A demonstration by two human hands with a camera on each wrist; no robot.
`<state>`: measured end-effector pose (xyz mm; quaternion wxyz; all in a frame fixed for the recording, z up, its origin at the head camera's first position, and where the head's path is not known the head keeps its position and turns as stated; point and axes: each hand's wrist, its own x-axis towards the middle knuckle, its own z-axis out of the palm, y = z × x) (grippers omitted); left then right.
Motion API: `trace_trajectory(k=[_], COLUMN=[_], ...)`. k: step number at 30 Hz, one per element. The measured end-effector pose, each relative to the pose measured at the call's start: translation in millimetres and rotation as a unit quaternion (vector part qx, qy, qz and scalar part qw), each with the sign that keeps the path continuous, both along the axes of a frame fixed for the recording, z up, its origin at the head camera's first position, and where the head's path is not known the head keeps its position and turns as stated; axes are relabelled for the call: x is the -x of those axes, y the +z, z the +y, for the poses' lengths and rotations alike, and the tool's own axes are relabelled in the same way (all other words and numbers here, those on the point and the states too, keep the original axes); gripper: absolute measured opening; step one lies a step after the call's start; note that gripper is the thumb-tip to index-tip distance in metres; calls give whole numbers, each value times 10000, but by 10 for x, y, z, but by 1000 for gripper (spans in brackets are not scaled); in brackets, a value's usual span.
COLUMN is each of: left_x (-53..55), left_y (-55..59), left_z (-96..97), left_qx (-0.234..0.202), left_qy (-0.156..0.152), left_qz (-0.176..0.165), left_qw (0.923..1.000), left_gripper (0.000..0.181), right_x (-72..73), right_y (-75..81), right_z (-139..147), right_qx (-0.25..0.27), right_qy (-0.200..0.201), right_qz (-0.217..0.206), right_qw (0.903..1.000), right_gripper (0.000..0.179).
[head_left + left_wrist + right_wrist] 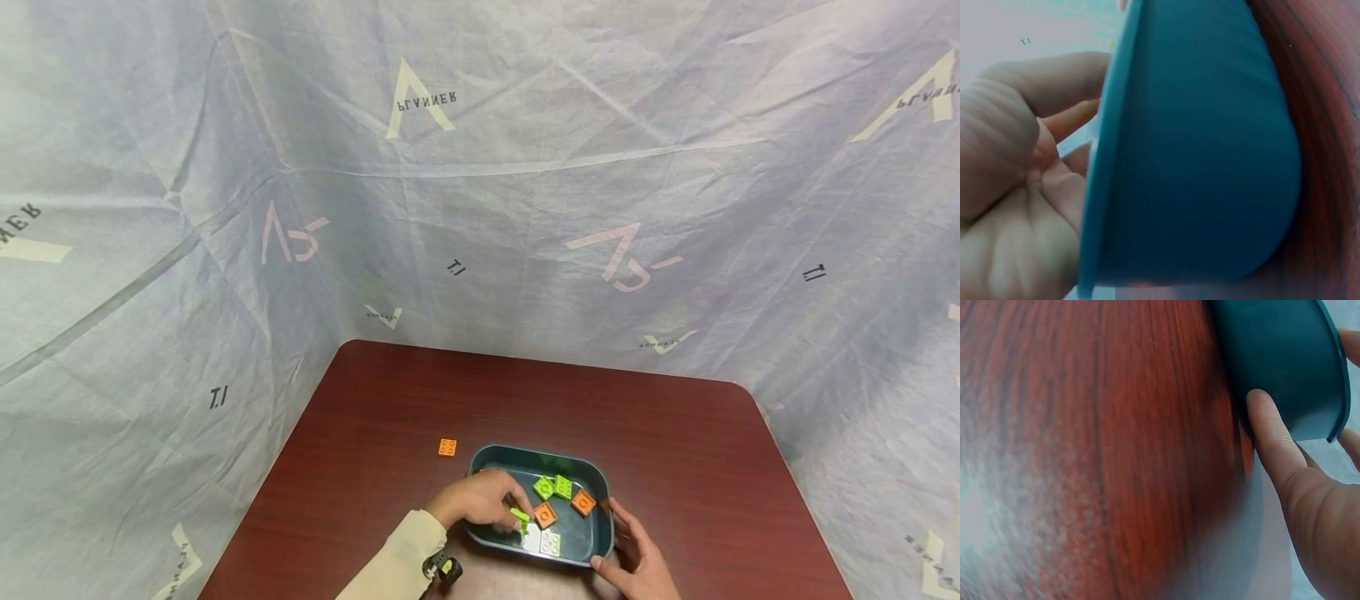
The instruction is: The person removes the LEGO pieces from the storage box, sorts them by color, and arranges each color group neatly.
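Note:
In the head view my left hand [486,497] reaches over the near left side of a dark teal tray [536,460]. A green toy brick [519,517] is pinched between its fingertips. The left wrist view has the tray's outer wall [1204,150] in front of the fingers, and the brick is hidden there. My right hand [639,557] holds the tray's right end, thumb at the near corner and fingers along the side. Inside lie an orange brick [545,515], another orange brick [582,502], a green brick [543,487] and a second green brick [563,487].
A lone orange brick [447,447] lies on the dark red wooden table [375,417], left of the tray's far corner. A pale, glaring brick [551,543] is by the tray's near wall. Grey printed sheeting [495,217] hangs around the table's back and sides.

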<state>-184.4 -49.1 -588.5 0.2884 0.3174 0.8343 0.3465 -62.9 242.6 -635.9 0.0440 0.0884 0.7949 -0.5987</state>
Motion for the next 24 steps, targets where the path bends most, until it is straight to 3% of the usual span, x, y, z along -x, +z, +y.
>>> trace_trajectory(k=[7,15,20,24], left_x=[53,57,53,69], left_y=[-6,42,72,72], left_z=[-54,-102,-135,-164], left_qx=[-330,-205,-567,-799], left_qy=[-29,-329,-148,167], left_qz=[71,814,599,410], left_qw=[9994,9959,9965,9958], left_gripper=[18,17,17,17], right_x=[5,10,12,11], right_y=[-23,-13,-5,-15], right_z=[3,-5,-9,-1], right_qx=[-78,1,27,54], right_qy=[9,34,23,10], right_qz=[11,49,16,-50], right_qw=[10000,10000,10000,10000], right_gripper=[96,95,96,97])
